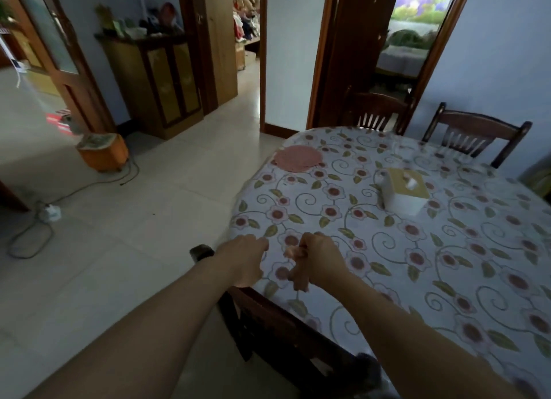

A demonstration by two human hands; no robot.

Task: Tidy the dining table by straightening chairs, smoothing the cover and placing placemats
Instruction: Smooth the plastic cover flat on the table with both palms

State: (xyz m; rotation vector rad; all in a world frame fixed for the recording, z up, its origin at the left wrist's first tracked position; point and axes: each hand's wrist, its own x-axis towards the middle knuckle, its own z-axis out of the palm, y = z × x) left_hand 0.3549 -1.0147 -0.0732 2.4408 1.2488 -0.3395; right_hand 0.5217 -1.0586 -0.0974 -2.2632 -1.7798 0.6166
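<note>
Right hand (320, 260) gripping crumpled pink placemat (295, 267) (blurred), flowered cover (417, 249), left hand (244, 258)

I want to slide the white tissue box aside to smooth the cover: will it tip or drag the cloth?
The tissue box looks squat and broad-based, so it probably slides rather than tips. It is likely light, being a tissue holder. The floral table cover looks glossy, so the box may glide without bunching it much.
</note>
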